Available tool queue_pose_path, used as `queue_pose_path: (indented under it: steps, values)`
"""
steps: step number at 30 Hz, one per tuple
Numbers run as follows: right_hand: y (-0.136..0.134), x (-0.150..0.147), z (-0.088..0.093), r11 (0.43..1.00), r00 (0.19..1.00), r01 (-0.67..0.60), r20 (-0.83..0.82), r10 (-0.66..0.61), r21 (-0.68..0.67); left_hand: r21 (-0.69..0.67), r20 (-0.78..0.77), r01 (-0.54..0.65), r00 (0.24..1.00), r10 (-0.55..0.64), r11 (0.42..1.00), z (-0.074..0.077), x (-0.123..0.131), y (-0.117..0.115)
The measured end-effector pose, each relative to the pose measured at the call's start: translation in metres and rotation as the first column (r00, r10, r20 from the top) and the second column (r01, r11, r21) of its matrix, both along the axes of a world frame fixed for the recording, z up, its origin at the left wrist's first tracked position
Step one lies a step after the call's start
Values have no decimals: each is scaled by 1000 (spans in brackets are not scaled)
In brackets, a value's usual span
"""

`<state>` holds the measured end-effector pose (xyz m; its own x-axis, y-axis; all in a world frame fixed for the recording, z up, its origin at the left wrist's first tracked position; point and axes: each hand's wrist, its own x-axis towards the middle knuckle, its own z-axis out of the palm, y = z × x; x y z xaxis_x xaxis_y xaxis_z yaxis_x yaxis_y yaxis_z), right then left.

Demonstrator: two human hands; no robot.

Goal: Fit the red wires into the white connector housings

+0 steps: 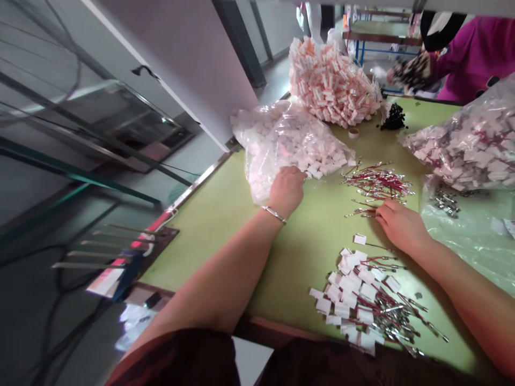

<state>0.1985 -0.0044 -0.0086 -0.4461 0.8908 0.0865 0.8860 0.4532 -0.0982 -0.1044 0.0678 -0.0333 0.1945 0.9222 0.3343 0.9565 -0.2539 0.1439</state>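
My left hand (287,187) reaches to the front edge of a clear plastic bag (261,155) that lies open. Small white plastic pieces (317,163) spill out of it beside my fingers, which are bent together; what they hold, if anything, is hidden. My right hand (398,222) is closed, its fingertips pinching at short red wires (364,209) with metal ends. Just beyond it lies a loose heap of the same red wires (380,181). Nearer my body is a pile of red wires with white pieces (354,289) on one end and bare metal terminals on the other.
A large bundle of white and orange pieces (330,80) stands at the back, by black parts (393,117) and a tape roll (353,132). A full clear bag (475,139) is on the right. Metal prongs (104,246) jut from the left edge. Another person (475,59) stands opposite.
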Motion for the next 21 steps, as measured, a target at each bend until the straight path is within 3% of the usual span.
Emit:
queue_pose_path:
  steps: [6,8,10,12,13,15,18,21]
  values:
    - [-12,2,21,986,930,11,-361,-72,-168,-49,-11,17,1000,-17,999,5,5,-6]
    - [-13,3,25,981,891,23,-441,-108,-193,-11,89,5,996,-4,1000,11,6,-10]
    - [-12,4,25,975,875,42,-464,-140,-217,61,286,-39,958,20,997,20,12,-18]
    - [-12,3,24,969,873,52,-461,-162,-242,30,554,-57,832,31,998,27,25,-28]
    - [-12,2,23,968,871,49,-463,-162,-246,-65,690,-13,721,54,998,29,33,-33]
    - [-12,1,22,973,870,30,-473,-139,-230,-292,857,209,491,158,934,29,52,-45]
    - [-14,-2,22,982,873,1,-479,-92,-188,-376,925,484,244,290,790,23,76,-58]
    - [-16,-4,23,980,878,-28,-473,-70,-196,-349,927,584,103,359,733,19,87,-66]
